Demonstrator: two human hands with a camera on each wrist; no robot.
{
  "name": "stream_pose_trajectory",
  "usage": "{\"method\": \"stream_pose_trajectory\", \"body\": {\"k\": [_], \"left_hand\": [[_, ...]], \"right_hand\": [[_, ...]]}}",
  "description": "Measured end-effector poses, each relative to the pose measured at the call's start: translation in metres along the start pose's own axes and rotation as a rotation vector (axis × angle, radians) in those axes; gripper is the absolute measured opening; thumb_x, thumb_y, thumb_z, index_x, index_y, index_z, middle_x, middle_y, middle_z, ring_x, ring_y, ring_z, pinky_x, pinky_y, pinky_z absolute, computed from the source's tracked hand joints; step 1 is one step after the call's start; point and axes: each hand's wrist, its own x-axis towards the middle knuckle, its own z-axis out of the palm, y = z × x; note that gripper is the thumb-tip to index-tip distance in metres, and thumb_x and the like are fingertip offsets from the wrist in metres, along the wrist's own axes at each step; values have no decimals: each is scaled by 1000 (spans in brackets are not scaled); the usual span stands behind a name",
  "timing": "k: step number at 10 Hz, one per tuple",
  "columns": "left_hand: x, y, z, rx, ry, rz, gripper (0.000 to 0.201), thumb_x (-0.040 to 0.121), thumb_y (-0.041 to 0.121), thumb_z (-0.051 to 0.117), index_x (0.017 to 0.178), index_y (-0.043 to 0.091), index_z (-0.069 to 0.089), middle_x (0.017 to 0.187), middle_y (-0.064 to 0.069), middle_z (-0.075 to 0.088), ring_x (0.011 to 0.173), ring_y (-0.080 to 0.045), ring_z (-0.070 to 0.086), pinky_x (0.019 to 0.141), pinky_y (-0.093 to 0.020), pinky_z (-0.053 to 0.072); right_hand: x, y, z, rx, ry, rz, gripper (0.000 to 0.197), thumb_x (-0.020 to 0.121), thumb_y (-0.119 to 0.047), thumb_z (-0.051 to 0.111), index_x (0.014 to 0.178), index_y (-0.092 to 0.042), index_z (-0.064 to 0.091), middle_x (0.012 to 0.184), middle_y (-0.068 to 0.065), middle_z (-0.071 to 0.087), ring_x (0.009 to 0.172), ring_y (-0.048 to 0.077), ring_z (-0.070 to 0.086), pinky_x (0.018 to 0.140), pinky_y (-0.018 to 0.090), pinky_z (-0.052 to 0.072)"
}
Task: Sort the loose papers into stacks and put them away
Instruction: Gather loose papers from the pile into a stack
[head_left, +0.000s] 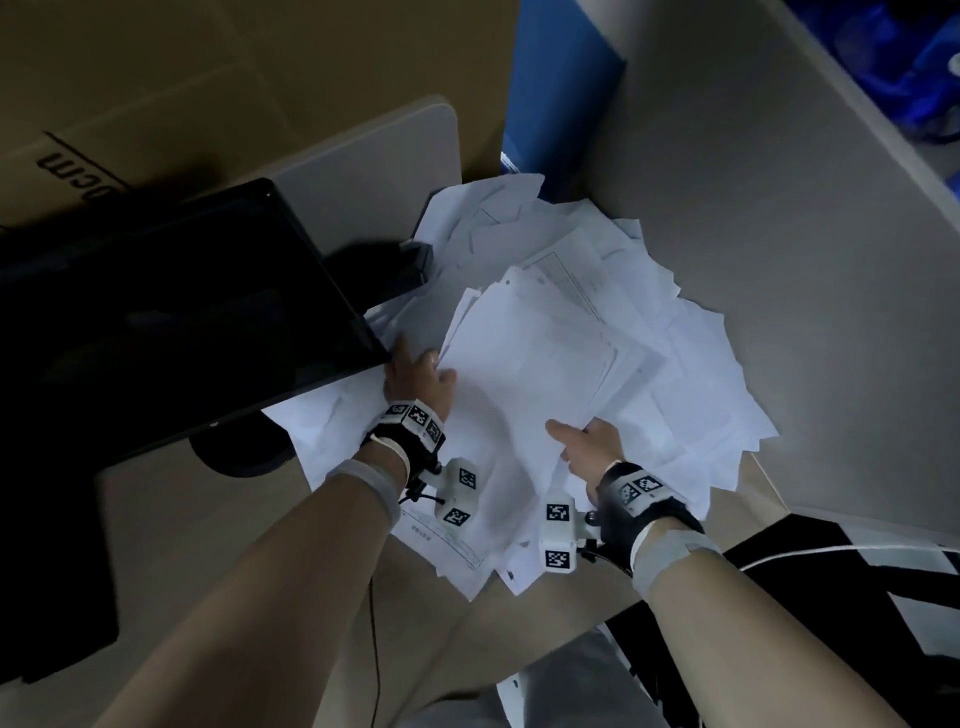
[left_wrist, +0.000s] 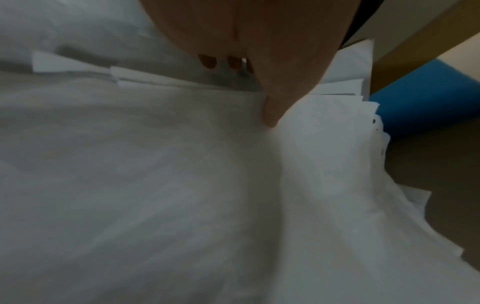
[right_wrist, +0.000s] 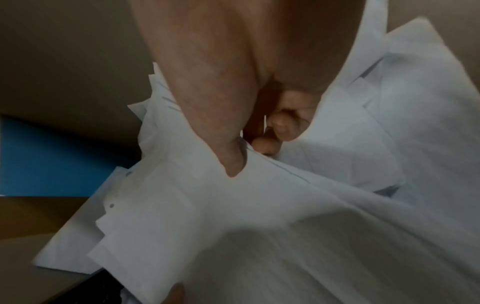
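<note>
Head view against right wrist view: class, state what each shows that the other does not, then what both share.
Only the head view shows the dark monitor, the cardboard box, the left hand holding the sheaf's left edge, and the whole paper pile. Only the right wrist view shows the right hand's fingers curled beneath the sheets, thumb on top. Both show the right hand gripping the sheaf and the blue panel.

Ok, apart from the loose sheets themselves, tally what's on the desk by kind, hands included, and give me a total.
Computer monitor: 1
Small black desk item behind the monitor, too dark to identify: 1
Pile of loose white papers: 1, sheets too overlapped to count
Hands gripping a bundle of sheets: 2, left hand and right hand
Total: 5
</note>
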Motion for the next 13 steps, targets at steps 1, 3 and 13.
{"method": "stream_pose_trajectory", "body": {"k": [1, 3, 13], "left_hand": [[9, -2, 11, -17, -37, 69, 58, 86, 21, 50, 138, -3, 45, 147, -23, 42, 136, -39, 41, 111, -44, 35], [-23, 31, 22, -16, -277, 62, 32, 100, 26, 45, 128, 11, 43, 124, -19, 60, 114, -39, 58, 99, -42, 45], [-20, 8, 30, -34, -94, -181, 55, 97, 38, 45, 138, 4, 30, 138, -17, 47, 123, -38, 51, 106, -49, 35]], "right_hand": [[19, 4, 0, -9, 10, 8, 34, 89, -17, 66, 74, -14, 36, 73, 9, 41, 57, 19, 31, 56, 29, 32], [37, 5, -18, -108, 357, 60, 32, 101, -20, 34, 122, -5, 52, 117, 16, 57, 108, 32, 55, 84, 33, 37], [45, -12, -6, 40, 188, 42, 84, 79, -25, 82, 145, 3, 39, 132, 10, 62, 125, 28, 56, 105, 37, 45]]}}
